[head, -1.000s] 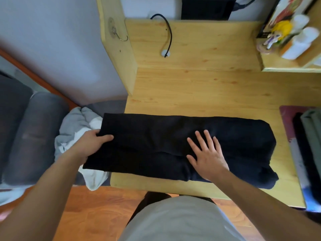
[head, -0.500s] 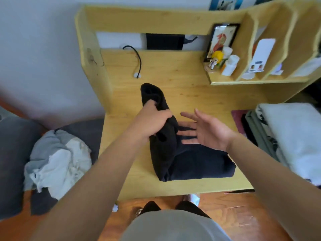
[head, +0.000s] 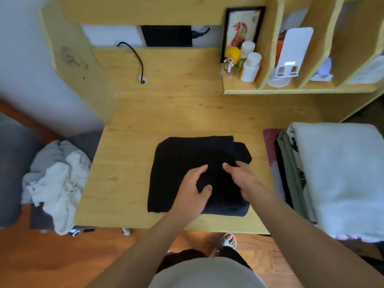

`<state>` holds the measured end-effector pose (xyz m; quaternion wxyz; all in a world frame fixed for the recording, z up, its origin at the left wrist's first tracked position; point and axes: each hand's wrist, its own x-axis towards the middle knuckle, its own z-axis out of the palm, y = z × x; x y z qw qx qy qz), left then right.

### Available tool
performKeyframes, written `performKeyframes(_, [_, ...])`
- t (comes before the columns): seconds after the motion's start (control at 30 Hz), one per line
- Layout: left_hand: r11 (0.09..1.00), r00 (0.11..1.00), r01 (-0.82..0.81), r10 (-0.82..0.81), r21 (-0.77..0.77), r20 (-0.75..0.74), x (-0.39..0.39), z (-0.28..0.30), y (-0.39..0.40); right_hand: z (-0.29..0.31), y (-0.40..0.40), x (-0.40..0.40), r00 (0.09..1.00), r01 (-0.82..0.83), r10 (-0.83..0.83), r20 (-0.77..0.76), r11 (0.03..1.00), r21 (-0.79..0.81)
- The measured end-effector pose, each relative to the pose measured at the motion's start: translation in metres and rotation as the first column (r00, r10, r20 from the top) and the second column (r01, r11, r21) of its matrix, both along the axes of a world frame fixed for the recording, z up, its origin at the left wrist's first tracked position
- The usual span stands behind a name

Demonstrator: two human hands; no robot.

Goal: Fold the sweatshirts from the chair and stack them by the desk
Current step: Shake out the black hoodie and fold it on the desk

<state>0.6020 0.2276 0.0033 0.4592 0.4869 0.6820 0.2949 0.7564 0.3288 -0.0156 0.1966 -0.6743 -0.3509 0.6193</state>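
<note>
1. Nearest the cam: person's grey top and dark shorts at bottom edge, one foot in a light sandal (head: 228, 241) on the wood floor.
2. Both forearms reached up & fwd over the desk's (head: 128, 183) near edge.
3. Left hand (head: 192, 189) lay palm-down on the black sweatshirt (head: 176, 163), fingers straight and loosely spread, thumb out to the right; pressing flat, not gripping.
4. Right hand (head: 242, 180) sat just beside it on the sweatshirt's right part, fingers extended twd the left hand, flat on the cloth; couldn't tell if the thumb hooked the right edge.
5. Sweatshirt was in the mid of the desk, near the front edge: folded to a thick, roughly square block, plain black, no print seen. Top layer ended short on the right, so a lower layer stuck out there w/ a rounded corner. Left edge slightly slanted.
6. Left of desk: loose heap of grey & white clothes (head: 54, 181) on a dark chair (head: 83, 142), unfolded.
7. Right of desk: stack of folded clothes (head: 336, 173), pale one on top, darker ones under.
8. Farther back: black cable (head: 135, 57) into a desk hole.
9. Back right shelf: framed pic (head: 241, 32), yellow-haired figurine (head: 232, 58), two white bottles (head: 250, 66).
</note>
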Motion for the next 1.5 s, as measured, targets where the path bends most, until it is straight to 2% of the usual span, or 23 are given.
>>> performKeyframes(0.07, [0.989, 0.941, -0.114, 0.137, 0.090, -0.309, -0.022, -0.017, -0.021, -0.003, 0.002, -0.001, 0.978, -0.062, 0.040, 0.206, 0.993, 0.102])
performKeyframes(0.1, [0.988, 0.903, -0.141, 0.156, 0.067, -0.401, -0.035, -0.027, -0.029, -0.005, 0.001, -0.001, 0.935, -0.140, 0.083, 0.344, 0.979, 0.145])
performKeyframes(0.17, [0.971, 0.889, -0.227, 0.176, -0.073, -0.423, -0.054, -0.049, -0.042, -0.008, -0.003, 0.001, 0.831, -0.239, 0.107, 0.546, 0.955, 0.177])
performKeyframes(0.23, [0.886, 0.892, -0.424, 0.372, -0.189, -0.256, -0.067, -0.064, -0.045, -0.020, -0.004, 0.005, 0.853, -0.136, 0.047, 0.520, 0.982, 0.134])
performKeyframes(0.3, [0.715, 0.761, -0.617, 0.648, -0.328, -0.020, -0.070, -0.066, -0.040, -0.032, -0.006, 0.010, 0.925, 0.015, -0.044, 0.377, 0.997, 0.080])
performKeyframes(0.37, [0.637, 0.628, -0.634, 0.755, -0.437, 0.190, -0.071, -0.057, -0.031, -0.037, -0.009, 0.015, 0.964, 0.064, -0.076, 0.255, 0.996, 0.056])
performKeyframes(0.43, [0.714, 0.701, -0.584, 0.683, -0.386, 0.203, -0.076, -0.050, -0.023, -0.040, -0.014, 0.019, 0.986, 0.116, -0.118, 0.119, 0.993, 0.026])
performKeyframes(0.5, [0.826, 0.871, -0.489, 0.480, -0.280, -0.104, -0.086, -0.050, -0.016, -0.038, -0.024, 0.018, 0.981, 0.191, -0.192, -0.011, 0.981, -0.010])
performKeyframes(0.53, [0.866, 0.879, -0.422, 0.320, -0.269, -0.353, -0.093, -0.053, -0.011, -0.038, -0.028, 0.016, 0.972, 0.227, -0.229, -0.059, 0.973, -0.031])
performKeyframes(0.6, [0.933, 0.773, -0.306, 0.128, -0.189, -0.621, -0.098, -0.048, 0.002, -0.037, -0.038, 0.009, 0.954, 0.270, -0.276, -0.114, 0.961, -0.061])
performKeyframes(0.7, [0.998, 0.676, 0.038, 0.005, 0.042, -0.737, -0.090, -0.039, 0.038, -0.038, -0.045, 0.003, 0.944, 0.288, -0.297, -0.143, 0.954, -0.077])
performKeyframes(0.87, [0.949, 0.535, 0.309, -0.223, -0.057, -0.815, -0.046, -0.076, 0.080, -0.043, -0.050, 0.002, 0.881, 0.389, -0.415, -0.226, 0.909, -0.153])
performKeyframes(0.9, [0.945, 0.504, 0.318, -0.233, -0.073, -0.831, -0.040, -0.087, 0.080, -0.042, -0.049, 0.003, 0.901, 0.368, -0.391, -0.188, 0.918, -0.149])
performKeyframes(0.97, [0.946, 0.479, 0.307, -0.246, -0.101, -0.843, -0.034, -0.101, 0.082, -0.037, -0.044, 0.007, 0.976, 0.191, -0.183, 0.120, 0.979, -0.063])
performKeyframes(1.03, [0.945, 0.453, 0.295, -0.266, -0.138, -0.851, -0.034, -0.104, 0.085, -0.029, -0.038, 0.011, 0.840, -0.010, -0.073, 0.537, 0.989, 0.149])
performKeyframes(1.07, [0.945, 0.445, 0.288, -0.274, -0.154, -0.853, -0.033, -0.103, 0.087, -0.019, -0.034, 0.006, 0.741, -0.158, -0.138, 0.657, 0.915, 0.371])
performKeyframes(1.1, [0.945, 0.439, 0.284, -0.277, -0.161, -0.855, -0.032, -0.102, 0.087, -0.008, -0.028, -0.004, 0.687, -0.344, -0.211, 0.695, 0.748, 0.568])
performKeyframes(1.13, [0.945, 0.433, 0.282, -0.282, -0.168, -0.856, -0.031, -0.100, 0.088, 0.000, -0.019, -0.016, 0.669, -0.520, -0.201, 0.716, 0.561, 0.644])
performKeyframes(1.17, [0.945, 0.432, 0.275, -0.287, -0.178, -0.855, -0.028, -0.097, 0.088, -0.001, -0.009, -0.026, 0.631, -0.669, -0.106, 0.769, 0.428, 0.608])
performKeyframes(1.2, [0.949, 0.441, 0.263, -0.280, -0.176, -0.852, -0.025, -0.095, 0.087, -0.010, 0.002, -0.031, 0.543, -0.781, 0.036, 0.839, 0.388, 0.489])
performKeyframes(1.27, [0.965, 0.478, 0.230, -0.228, -0.130, -0.849, -0.018, -0.088, 0.076, -0.040, 0.022, -0.028, 0.373, -0.840, 0.282, 0.884, 0.507, 0.193])
performKeyframes(1.33, [0.971, 0.519, 0.236, -0.161, -0.040, -0.840, -0.009, -0.083, 0.050, -0.074, 0.036, -0.018, 0.373, -0.765, 0.346, 0.861, 0.640, 0.074])
performKeyframes(1.5, [0.928, 0.532, 0.372, -0.234, -0.023, -0.814, 0.004, -0.096, -0.015, -0.082, 0.049, -0.005, 0.289, -0.767, 0.294, 0.911, 0.641, 0.037])
